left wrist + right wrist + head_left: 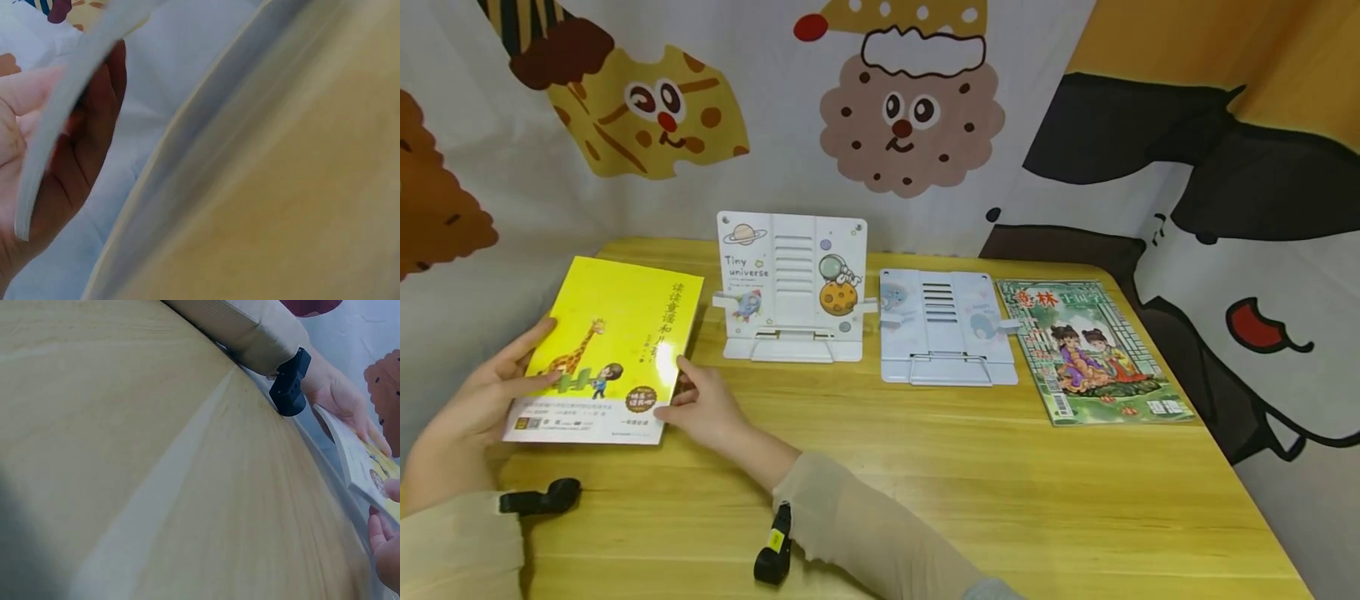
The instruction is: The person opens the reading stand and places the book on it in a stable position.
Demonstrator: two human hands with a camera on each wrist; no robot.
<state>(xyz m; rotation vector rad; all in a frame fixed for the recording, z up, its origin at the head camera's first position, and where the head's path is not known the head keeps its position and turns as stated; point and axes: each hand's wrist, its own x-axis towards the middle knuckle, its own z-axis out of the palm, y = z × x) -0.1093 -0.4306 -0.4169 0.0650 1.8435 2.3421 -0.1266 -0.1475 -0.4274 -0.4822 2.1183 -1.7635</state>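
Both hands hold a yellow children's book [617, 333] with a giraffe and a child on its cover, at the left of the head view. My left hand [471, 408] grips its left edge, thumb over the cover and the other fingers mostly hidden behind. With thumb and fingers, my right hand [711, 408] pinches the lower right edge. In the left wrist view the book's page edges [44, 144] cross in front of the left palm and fingers. The right wrist view shows the book [347, 450] tilted and raised off the table, between both hands.
Right of the book stands a white "Tiny universe" book stand [793, 325]. A second, pale book stand [940, 333] is beside it, then a green illustrated magazine [1097, 350] lying on the wooden table [1000, 483]. A cartoon-printed curtain [775, 167] hangs behind.
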